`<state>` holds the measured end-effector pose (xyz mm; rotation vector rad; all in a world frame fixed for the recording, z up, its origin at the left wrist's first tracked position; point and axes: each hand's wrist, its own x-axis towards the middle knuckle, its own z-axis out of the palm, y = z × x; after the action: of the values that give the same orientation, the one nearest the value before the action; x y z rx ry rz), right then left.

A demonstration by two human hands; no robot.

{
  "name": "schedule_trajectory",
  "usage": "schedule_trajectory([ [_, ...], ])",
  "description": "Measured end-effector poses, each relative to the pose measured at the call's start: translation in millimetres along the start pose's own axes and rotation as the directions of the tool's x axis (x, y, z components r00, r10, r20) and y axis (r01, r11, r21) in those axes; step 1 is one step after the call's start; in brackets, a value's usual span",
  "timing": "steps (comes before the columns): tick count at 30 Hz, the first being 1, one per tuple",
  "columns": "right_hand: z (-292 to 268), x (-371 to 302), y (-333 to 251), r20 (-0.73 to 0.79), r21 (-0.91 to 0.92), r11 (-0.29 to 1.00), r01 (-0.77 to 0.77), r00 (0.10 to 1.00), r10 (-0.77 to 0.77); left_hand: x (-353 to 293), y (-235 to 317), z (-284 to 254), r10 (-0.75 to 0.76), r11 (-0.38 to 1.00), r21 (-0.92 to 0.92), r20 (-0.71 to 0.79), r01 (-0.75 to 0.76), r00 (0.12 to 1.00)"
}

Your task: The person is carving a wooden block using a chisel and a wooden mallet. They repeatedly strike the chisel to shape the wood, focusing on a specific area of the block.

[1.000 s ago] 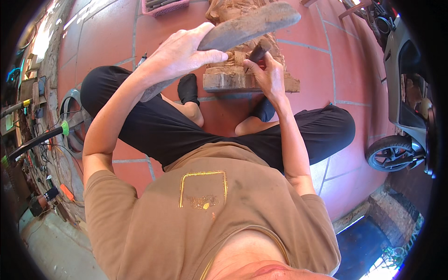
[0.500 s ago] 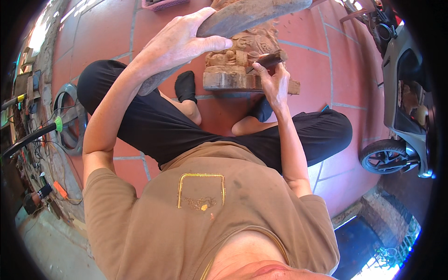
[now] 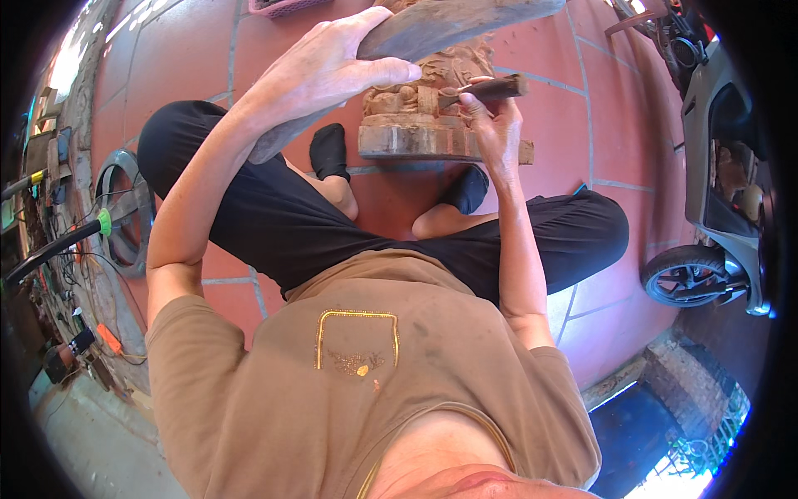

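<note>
A long, weathered grey wooden club (image 3: 465,25) runs slantwise across the upper middle. My left hand (image 3: 328,62) is wrapped round it with the thumb along its near side, and the far fingers are hidden. Below and beyond it lies a brown wood carving (image 3: 403,100) with raised relief and a thick base block (image 3: 411,141), partly covered by the club. At the carving's right side, my right hand (image 3: 501,133) pinches a chisel (image 3: 505,86) by its dark wooden handle. The chisel points left toward the carved surface; I cannot tell whether its tip touches.
My bent legs in black trousers (image 3: 274,208) frame the carving on a red tiled floor (image 3: 549,125). A pink basket (image 3: 283,7) sits at the far edge. To the right stands a motorbike (image 3: 715,166); cables and a grey wheel-like ring (image 3: 125,212) are at left.
My right hand has shifted slightly up and to the right, and the chisel handle now lies farther right and more level. The club in my left hand has moved a little right.
</note>
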<state>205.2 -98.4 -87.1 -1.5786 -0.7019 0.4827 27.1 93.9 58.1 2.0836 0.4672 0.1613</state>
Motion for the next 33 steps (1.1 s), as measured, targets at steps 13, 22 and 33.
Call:
schedule_trajectory([
  [13, 13.2, -9.0, -2.6, 0.058, -0.163, 0.977, 0.140, 0.990, -0.132, 4.3, -12.7, 1.9, 0.161, 0.982, 0.112, -0.046, -0.155, 0.986],
  [22, 15.4, -15.0, 9.4, 0.047, -0.277, 0.933, 0.230, 0.973, -0.226, 2.2, -2.8, 8.4, 0.304, 0.953, 0.019, -0.091, -0.303, 0.948],
  [33, 12.5, -11.6, 9.3, 0.144, -0.566, 0.707, 0.423, 0.896, -0.421, -7.2, 6.1, 14.6, 0.257, 0.785, 0.517, 0.230, -0.341, 0.939],
])
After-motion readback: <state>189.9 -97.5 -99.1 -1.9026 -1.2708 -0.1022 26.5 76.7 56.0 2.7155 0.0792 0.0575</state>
